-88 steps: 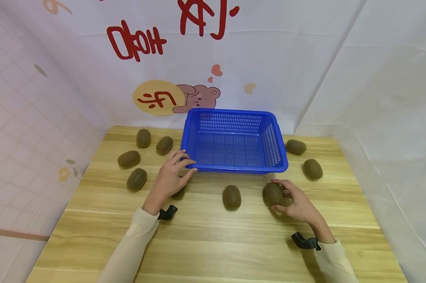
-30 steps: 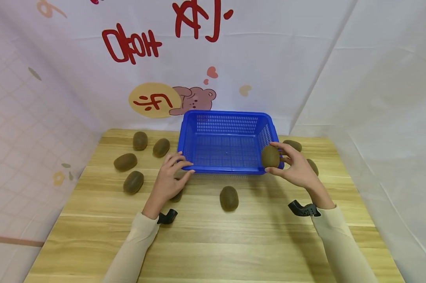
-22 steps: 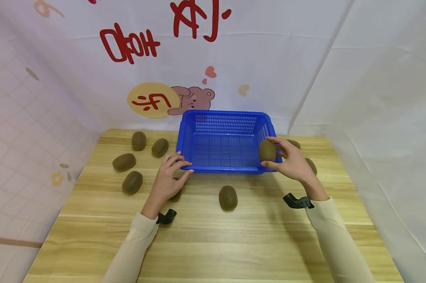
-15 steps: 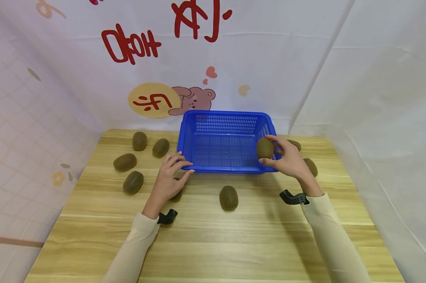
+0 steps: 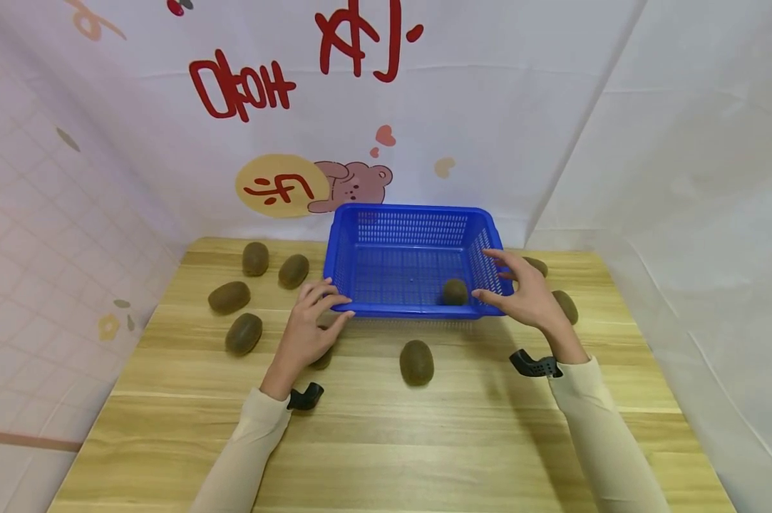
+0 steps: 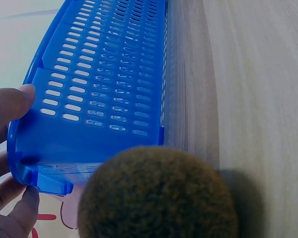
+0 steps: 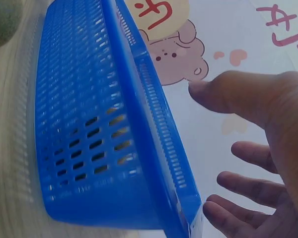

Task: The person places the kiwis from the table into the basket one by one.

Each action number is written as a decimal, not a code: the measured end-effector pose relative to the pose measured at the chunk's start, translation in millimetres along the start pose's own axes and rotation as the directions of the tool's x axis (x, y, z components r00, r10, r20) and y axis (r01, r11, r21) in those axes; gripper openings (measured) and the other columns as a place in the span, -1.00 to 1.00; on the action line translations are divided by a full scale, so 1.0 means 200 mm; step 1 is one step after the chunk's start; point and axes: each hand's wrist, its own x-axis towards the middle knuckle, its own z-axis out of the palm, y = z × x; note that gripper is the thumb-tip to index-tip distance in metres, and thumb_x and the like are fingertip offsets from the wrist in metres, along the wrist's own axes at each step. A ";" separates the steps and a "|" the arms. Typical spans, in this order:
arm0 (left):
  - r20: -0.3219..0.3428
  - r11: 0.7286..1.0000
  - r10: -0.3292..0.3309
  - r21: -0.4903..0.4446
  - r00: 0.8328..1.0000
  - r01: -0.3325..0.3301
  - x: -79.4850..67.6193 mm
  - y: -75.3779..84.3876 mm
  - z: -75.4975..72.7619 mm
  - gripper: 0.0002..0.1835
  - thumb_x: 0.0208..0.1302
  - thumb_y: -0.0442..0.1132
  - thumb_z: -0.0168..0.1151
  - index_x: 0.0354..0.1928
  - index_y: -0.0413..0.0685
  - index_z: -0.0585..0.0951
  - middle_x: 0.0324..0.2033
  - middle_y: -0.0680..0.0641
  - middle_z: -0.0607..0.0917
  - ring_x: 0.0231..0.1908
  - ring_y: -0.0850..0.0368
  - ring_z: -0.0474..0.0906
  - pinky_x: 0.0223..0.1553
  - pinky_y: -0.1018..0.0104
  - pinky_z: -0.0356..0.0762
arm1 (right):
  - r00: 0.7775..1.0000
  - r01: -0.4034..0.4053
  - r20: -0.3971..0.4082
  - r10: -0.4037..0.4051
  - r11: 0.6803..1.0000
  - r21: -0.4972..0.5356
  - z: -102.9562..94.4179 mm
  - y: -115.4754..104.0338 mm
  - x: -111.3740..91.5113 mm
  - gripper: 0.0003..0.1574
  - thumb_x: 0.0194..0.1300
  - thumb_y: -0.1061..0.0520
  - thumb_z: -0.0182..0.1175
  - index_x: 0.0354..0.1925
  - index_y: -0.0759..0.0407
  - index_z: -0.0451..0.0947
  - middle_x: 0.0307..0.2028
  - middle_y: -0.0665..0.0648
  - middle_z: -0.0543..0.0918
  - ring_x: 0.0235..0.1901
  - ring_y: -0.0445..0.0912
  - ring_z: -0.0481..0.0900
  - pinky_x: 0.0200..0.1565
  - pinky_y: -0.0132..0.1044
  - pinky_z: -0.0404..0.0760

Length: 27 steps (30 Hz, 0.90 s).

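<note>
In the head view, a blue plastic basket [image 5: 418,311] stands at the back of the table. My left hand [image 5: 307,331] holds its front left corner; in the left wrist view the thumb lies on the rim [image 6: 27,91] and the fingers are round the corner. One kiwi [image 5: 455,293] lies inside near the front right. Over the right end of the basket is my right hand [image 5: 528,293], fingers spread and holding nothing. A kiwi [image 5: 417,363] lies in front of the basket. Another kiwi [image 5: 322,356] is partly hidden under my left hand.
Several kiwis lie left of the basket, among them one kiwi [image 5: 244,334] nearest the front. Two more, a kiwi [image 5: 564,306] and a kiwi [image 5: 536,266], are at the right, partly behind my right hand. White cloth [image 5: 475,107] hangs behind the wooden table [image 5: 411,442].
My right hand picked up a kiwi from the table, carried it over the basket and let it go inside. My left hand stayed at the basket corner.
</note>
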 end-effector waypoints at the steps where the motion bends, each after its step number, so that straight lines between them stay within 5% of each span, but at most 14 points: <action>1: 0.000 1.000 0.000 -0.001 1.000 0.000 0.00 0.00 0.00 -0.81 0.22 -0.24 0.51 -0.13 -0.05 0.78 -0.06 -0.21 0.70 0.31 -0.22 0.44 0.41 -0.18 0.38 | 1.000 0.000 -0.002 0.000 1.000 -0.005 0.00 0.01 0.00 0.07 0.23 -0.21 0.47 0.56 -0.10 0.21 0.54 0.19 0.29 0.31 0.38 0.49 0.21 0.33 0.56; 12: 0.010 1.000 -0.016 -0.011 1.000 0.016 0.00 0.00 0.00 -0.82 0.25 -0.22 0.49 -0.12 -0.05 0.78 -0.05 -0.19 0.70 0.33 -0.19 0.43 0.44 -0.13 0.36 | 0.997 -0.012 -0.078 0.005 0.996 -0.087 -0.05 0.10 -0.03 0.17 0.18 -0.25 0.48 0.58 -0.01 0.17 0.63 0.12 0.06 0.60 0.27 -0.01 0.42 0.53 0.10; 27: -0.013 1.000 0.012 -0.022 1.000 -0.012 0.00 0.00 0.00 -0.81 0.20 -0.27 0.52 -0.14 -0.08 0.78 -0.06 -0.24 0.70 0.28 -0.26 0.45 0.37 -0.23 0.40 | 0.981 -0.087 -0.184 0.069 0.992 -0.089 -0.12 0.29 -0.10 0.34 0.16 -0.23 0.50 0.65 -0.04 -0.04 0.65 0.24 -0.12 0.60 0.37 -0.14 0.40 0.60 0.00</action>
